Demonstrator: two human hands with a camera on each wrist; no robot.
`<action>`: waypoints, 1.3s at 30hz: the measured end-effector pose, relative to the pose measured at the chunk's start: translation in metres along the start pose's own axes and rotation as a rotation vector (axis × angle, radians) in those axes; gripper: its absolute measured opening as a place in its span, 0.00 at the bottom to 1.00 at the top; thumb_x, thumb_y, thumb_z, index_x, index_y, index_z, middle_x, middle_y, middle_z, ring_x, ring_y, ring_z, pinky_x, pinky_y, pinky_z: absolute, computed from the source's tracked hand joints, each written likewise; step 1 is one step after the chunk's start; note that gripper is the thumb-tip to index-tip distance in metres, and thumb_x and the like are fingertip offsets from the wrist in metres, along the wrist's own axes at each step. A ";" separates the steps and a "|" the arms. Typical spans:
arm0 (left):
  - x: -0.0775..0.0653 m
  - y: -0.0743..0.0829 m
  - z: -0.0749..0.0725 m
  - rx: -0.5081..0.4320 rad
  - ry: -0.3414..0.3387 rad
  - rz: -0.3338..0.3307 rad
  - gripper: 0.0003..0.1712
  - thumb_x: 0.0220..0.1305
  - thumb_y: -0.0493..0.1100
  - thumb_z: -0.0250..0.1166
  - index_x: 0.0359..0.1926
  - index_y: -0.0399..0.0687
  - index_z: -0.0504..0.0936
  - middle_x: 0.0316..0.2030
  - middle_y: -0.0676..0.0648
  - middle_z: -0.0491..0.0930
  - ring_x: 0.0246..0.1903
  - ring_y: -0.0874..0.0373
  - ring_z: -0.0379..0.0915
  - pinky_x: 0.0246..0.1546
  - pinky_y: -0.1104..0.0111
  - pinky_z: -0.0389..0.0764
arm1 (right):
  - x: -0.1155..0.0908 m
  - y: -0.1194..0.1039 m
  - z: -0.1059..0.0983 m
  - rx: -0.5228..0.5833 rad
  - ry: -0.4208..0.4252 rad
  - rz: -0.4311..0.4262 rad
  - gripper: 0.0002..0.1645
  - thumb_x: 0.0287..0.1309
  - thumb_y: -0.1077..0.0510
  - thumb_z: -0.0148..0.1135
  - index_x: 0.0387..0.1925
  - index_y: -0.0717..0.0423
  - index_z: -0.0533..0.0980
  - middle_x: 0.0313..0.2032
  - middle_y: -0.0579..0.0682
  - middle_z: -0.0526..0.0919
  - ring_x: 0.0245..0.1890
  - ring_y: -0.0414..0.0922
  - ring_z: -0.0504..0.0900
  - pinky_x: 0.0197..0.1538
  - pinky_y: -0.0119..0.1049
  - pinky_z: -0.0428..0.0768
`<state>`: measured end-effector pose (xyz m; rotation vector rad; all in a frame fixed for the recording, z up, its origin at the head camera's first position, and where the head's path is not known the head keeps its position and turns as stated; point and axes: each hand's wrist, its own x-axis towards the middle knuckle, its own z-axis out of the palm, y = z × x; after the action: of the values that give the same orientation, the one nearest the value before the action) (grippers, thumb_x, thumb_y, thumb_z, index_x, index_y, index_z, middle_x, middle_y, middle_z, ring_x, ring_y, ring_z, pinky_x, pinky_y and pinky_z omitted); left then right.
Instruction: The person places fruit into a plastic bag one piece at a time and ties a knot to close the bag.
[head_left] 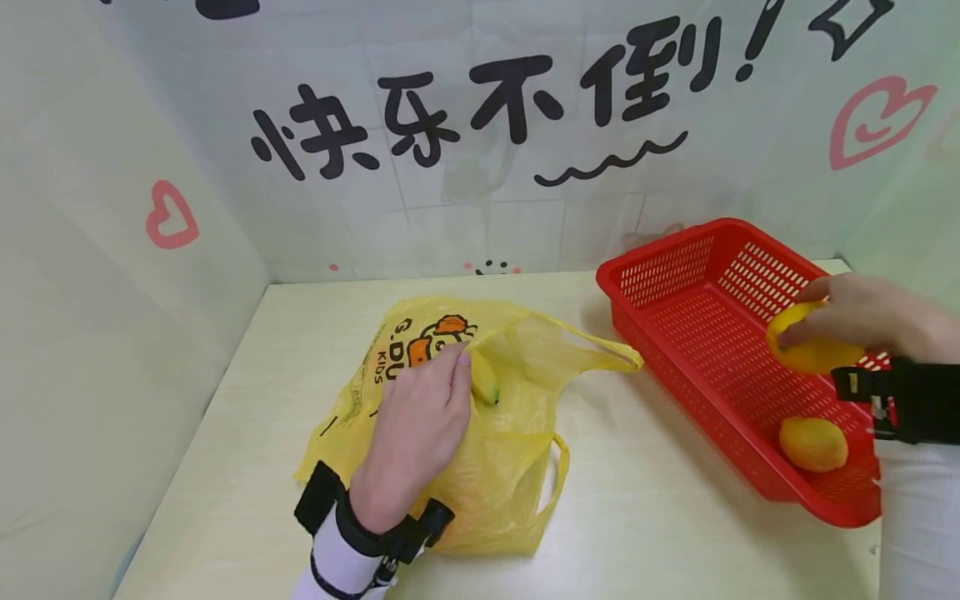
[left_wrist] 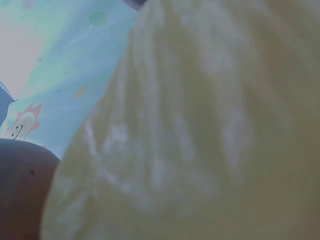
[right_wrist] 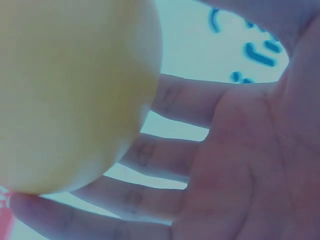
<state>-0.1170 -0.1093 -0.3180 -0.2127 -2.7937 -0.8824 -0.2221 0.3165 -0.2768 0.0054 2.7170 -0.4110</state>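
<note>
My left hand [head_left: 416, 425] pinches the upper part of a yellow plastic bag [head_left: 517, 467] with a printed duck, which lies on the table. In the left wrist view, the bag's film [left_wrist: 190, 125] fills most of the picture. A yellow fruit with a greenish tip [head_left: 486, 382] shows at the bag's opening; the rest of the contents is hidden. Over the right side of a red basket [head_left: 675, 375], my right hand [head_left: 870, 312] grips a smooth yellow fruit [right_wrist: 75, 95], its fingers curved around it. Another yellow-orange fruit [head_left: 813, 444] lies in the basket's near end.
The pale tabletop [head_left: 637, 533] carries the bag and, to its right, the basket. A white printed wall sheet [head_left: 495, 225] with black characters stands behind, and side sheets bound the table at left and right. One bag handle [head_left: 626, 357] reaches towards the basket's rim.
</note>
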 end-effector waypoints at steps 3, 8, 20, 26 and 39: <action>0.000 0.000 0.000 0.000 0.001 0.000 0.16 0.77 0.45 0.47 0.43 0.47 0.80 0.15 0.54 0.60 0.14 0.61 0.62 0.16 0.69 0.61 | -0.008 -0.016 -0.003 -0.020 0.076 -0.042 0.47 0.49 0.46 0.73 0.56 0.76 0.63 0.42 0.71 0.72 0.35 0.56 0.75 0.33 0.44 0.83; 0.000 0.000 0.000 0.003 0.003 0.001 0.16 0.77 0.45 0.47 0.44 0.46 0.81 0.15 0.53 0.61 0.14 0.61 0.63 0.16 0.69 0.62 | -0.020 -0.042 -0.006 -0.022 0.165 -0.103 0.45 0.51 0.43 0.71 0.59 0.70 0.64 0.42 0.66 0.75 0.35 0.55 0.75 0.32 0.43 0.81; 0.002 0.000 -0.002 0.002 0.009 0.002 0.16 0.77 0.45 0.47 0.45 0.46 0.81 0.15 0.53 0.63 0.16 0.61 0.65 0.18 0.69 0.63 | -0.046 -0.111 0.000 -0.006 0.228 -0.259 0.43 0.50 0.38 0.72 0.62 0.54 0.69 0.48 0.58 0.76 0.45 0.55 0.73 0.34 0.39 0.76; 0.001 -0.001 -0.002 -0.002 -0.003 -0.007 0.16 0.77 0.46 0.47 0.45 0.46 0.81 0.16 0.53 0.63 0.16 0.61 0.65 0.18 0.70 0.63 | -0.058 -0.139 0.013 0.022 0.218 -0.398 0.37 0.45 0.41 0.76 0.58 0.44 0.75 0.49 0.49 0.79 0.48 0.49 0.72 0.38 0.39 0.77; 0.001 -0.002 -0.002 -0.001 0.010 0.001 0.16 0.77 0.46 0.47 0.45 0.47 0.81 0.16 0.53 0.65 0.16 0.61 0.64 0.18 0.70 0.63 | -0.054 -0.204 0.052 -0.022 0.017 -0.578 0.33 0.46 0.44 0.72 0.55 0.47 0.73 0.41 0.46 0.79 0.39 0.44 0.75 0.37 0.34 0.76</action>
<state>-0.1176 -0.1116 -0.3174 -0.2092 -2.7835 -0.8826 -0.1648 0.1091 -0.2444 -0.7966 2.6993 -0.5372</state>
